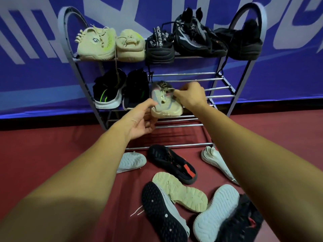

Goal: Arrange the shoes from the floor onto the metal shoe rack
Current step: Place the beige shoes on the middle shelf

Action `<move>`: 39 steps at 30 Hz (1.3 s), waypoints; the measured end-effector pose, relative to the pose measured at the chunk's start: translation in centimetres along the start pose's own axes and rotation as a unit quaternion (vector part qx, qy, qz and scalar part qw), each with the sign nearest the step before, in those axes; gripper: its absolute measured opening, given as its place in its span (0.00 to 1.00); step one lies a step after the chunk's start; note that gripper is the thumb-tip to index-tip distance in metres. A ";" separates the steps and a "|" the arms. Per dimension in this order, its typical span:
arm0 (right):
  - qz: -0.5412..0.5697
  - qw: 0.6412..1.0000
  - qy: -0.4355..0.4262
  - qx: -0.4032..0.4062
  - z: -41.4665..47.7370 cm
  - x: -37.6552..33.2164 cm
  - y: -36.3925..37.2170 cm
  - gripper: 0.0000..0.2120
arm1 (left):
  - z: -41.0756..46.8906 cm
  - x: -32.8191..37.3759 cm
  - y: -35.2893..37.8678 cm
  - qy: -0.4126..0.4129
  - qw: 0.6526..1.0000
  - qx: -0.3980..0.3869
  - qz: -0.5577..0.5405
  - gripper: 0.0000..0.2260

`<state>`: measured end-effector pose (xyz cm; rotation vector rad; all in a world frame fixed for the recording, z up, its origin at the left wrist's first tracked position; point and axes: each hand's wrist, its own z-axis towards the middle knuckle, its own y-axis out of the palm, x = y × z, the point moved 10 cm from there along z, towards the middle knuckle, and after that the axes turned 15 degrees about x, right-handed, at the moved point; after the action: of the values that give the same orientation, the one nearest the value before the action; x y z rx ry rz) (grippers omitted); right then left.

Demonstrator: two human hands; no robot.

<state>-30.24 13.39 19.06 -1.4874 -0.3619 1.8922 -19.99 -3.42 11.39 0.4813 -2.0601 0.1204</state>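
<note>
The beige sneaker (166, 102) is sitting toe-forward on the middle shelf of the metal shoe rack (206, 88), right next to the pair of black sneakers with green stripes (120, 91), so this looks like the placing step for that one shoe. The right hand (191, 95) is pinching the tongue or lace area up top, and the left hand (141, 119) is touching the toe side with its fingers loosely curled, not really gripping, more like steadying it. I'm guessing the next move is just nudging it straight against the black pair and letting go, then reaching down for its partner. That's probably the beige shoe lying sole-up (181, 191) on the floor (52, 145), near a black shoe with a red patch (173, 163), a couple of white ones and some dark ones. The top shelf is looking full already, the bottom shelf is bare, and the middle has room to the right.
</note>
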 end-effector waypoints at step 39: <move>0.410 0.806 0.351 -0.243 -3.6 7.1 8.6 0.13 | 5.4 -2.8 1.5 0.003 0.978 0.072 -0.197 0.06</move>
<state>-30.60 11.23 7.57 -2.9070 0.2280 1.6723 -23.72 -2.77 6.35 0.9682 -1.9183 0.0336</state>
